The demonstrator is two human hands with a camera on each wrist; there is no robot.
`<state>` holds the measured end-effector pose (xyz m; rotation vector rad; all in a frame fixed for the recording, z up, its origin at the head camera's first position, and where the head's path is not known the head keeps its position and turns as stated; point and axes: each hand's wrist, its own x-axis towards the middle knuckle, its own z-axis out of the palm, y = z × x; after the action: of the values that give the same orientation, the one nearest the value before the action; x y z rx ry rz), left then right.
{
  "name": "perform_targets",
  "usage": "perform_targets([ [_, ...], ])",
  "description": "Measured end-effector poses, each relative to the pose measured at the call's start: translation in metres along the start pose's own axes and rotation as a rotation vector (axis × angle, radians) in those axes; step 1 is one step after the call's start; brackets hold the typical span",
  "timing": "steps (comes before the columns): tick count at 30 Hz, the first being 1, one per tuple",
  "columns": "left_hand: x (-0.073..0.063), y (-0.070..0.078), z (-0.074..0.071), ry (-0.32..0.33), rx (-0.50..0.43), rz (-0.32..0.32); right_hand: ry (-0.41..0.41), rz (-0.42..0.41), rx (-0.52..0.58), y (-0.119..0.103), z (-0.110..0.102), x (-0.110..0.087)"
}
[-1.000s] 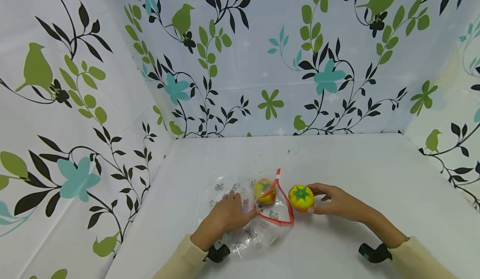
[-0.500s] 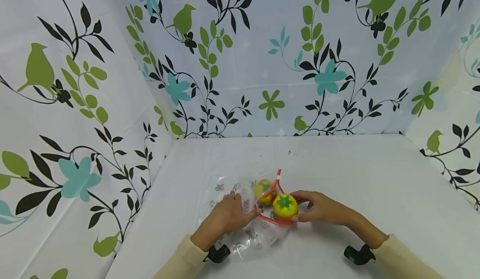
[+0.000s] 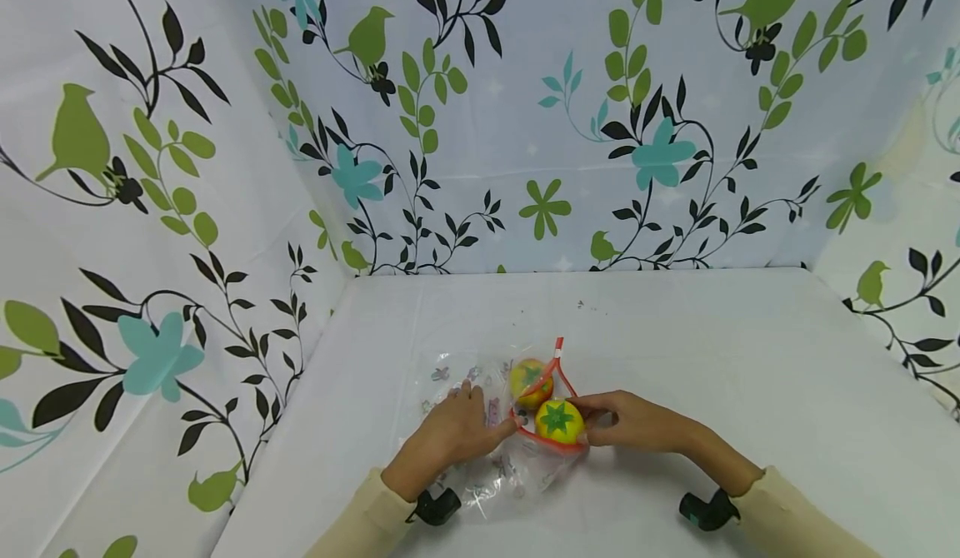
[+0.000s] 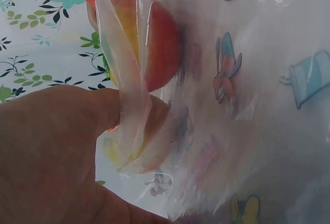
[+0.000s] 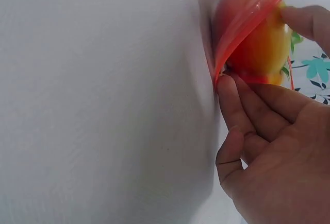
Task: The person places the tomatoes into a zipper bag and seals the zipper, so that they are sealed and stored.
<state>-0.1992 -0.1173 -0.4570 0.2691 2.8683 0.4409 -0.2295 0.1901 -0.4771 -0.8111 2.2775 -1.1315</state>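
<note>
Front fruit touches right hand; bag beneath.

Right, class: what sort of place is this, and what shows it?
Probably a small staged workspace, perhaps for recording: a white table stands against patterned sheeting at the back and sides, and a black device sits at each wrist.

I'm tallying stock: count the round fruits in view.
2: the farther fruit lies inside the clear bag; the nearer fruit is held by the right hand at the bag's red-edged opening.
</note>
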Motion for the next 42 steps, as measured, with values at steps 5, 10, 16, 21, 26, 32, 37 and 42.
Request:
perform_targets([
  [5,0.000,0.000,-0.001,0.005,-0.001,0.004,0.024,-0.016,0.012,0.001,0.002,0.000],
  [10,0.000,-0.001,-0.001,0.000,-0.006,0.005,0.052,-0.044,0.067,0.000,0.005,0.003],
  [16,0.001,-0.004,-0.002,-0.007,-0.028,0.011,0.053,-0.071,0.114,0.000,0.008,0.006],
  [21,0.002,-0.005,-0.003,-0.010,-0.062,0.012,0.038,-0.085,0.106,0.001,0.009,0.007],
  [26,0.002,-0.006,-0.005,-0.040,-0.093,-0.009,-0.006,-0.087,0.101,0.000,0.009,0.005],
  [32,0.002,-0.007,-0.007,-0.035,-0.087,-0.002,0.010,-0.095,0.117,-0.002,0.011,0.005],
  [37,0.001,-0.007,-0.007,-0.032,-0.078,-0.005,0.074,-0.081,0.083,-0.004,0.012,0.004],
  [42,0.004,-0.008,-0.013,-0.047,-0.079,-0.004,0.193,-0.051,-0.039,-0.008,0.012,-0.001],
])
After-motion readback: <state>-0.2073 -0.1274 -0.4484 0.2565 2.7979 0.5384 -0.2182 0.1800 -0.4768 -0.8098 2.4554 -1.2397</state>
